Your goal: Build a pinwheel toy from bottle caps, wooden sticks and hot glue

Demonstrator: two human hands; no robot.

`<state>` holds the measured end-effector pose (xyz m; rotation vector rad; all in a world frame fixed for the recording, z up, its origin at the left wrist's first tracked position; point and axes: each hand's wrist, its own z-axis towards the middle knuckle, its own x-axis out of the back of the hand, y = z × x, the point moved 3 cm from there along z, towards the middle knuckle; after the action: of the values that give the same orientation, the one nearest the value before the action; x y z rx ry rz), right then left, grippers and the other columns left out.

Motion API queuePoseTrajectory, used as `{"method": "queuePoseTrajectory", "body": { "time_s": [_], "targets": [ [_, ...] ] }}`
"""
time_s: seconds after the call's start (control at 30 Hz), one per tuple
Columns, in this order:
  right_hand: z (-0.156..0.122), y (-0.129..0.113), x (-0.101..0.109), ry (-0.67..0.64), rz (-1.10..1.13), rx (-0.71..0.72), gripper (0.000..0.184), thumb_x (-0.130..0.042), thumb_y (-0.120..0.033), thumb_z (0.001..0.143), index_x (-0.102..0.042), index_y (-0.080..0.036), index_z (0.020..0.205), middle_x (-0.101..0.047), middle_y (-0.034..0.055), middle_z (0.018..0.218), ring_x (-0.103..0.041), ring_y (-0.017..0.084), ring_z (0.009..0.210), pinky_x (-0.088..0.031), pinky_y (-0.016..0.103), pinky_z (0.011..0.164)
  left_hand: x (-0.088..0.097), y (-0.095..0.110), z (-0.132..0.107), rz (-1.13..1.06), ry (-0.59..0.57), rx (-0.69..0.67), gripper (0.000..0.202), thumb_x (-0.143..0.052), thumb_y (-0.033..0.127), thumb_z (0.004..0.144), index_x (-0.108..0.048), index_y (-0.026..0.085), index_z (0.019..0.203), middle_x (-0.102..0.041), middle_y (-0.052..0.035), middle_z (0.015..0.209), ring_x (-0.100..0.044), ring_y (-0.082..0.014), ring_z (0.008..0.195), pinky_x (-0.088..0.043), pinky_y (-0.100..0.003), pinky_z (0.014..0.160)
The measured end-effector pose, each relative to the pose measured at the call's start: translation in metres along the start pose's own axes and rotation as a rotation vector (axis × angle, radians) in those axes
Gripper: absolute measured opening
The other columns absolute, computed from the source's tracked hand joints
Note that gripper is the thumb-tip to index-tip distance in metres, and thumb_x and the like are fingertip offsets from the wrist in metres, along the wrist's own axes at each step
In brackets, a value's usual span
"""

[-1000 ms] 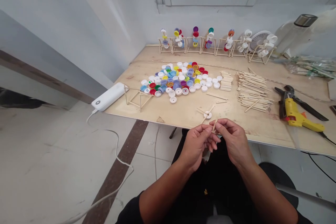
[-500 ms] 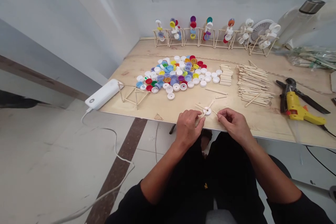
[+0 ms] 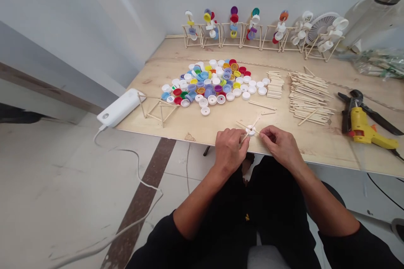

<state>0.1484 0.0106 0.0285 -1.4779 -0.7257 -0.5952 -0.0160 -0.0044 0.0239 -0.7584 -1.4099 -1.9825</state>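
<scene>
Near the table's front edge lies a white bottle cap [image 3: 251,133] with thin wooden sticks [image 3: 241,125] laid across it, reaching outward. My left hand [image 3: 231,151] is closed at the cap's left side, thumb and fingers pinching one of these sticks. From the right, my right hand [image 3: 282,146] pinches another short wooden stick, its inner end over the cap. Its fingertips are close to the cap's rim. Just beyond, a couple of loose sticks [image 3: 262,105] rest on the wood.
Coloured bottle caps [image 3: 208,86] are heaped mid-table. Stick piles [image 3: 311,101] lie to the right, by a yellow glue gun [image 3: 362,128] and black-handled pliers [image 3: 383,118]. At left are a stick frame [image 3: 160,111] and a white power bank [image 3: 121,107]. Cap wheels on stands [image 3: 233,29] line the wall.
My right hand has moved slightly left, bringing its stick's end from beside the cap onto it. The left hand keeps its pinch. The camera view has tilted down a little.
</scene>
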Motion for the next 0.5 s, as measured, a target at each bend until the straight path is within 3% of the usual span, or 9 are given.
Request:
{"method": "queuePoseTrajectory", "body": {
  "time_s": [0.5],
  "targets": [
    [0.0009, -0.003, -0.0003, 0.015, -0.059, 0.009, 0.02, -0.051, -0.037, 0.081, -0.064, -0.021, 0.08, -0.065, -0.0009, 0.065, -0.059, 0.014, 0.059, -0.042, 0.026, 0.061, -0.0009, 0.0014, 0.001, 0.06, -0.01, 0.043, 0.013, -0.056, 0.026, 0.084, -0.065, 0.019, 0.091, -0.067, -0.0015, 0.071, -0.057, -0.0175, 0.071, -0.035, -0.033, 0.071]
  ]
}}
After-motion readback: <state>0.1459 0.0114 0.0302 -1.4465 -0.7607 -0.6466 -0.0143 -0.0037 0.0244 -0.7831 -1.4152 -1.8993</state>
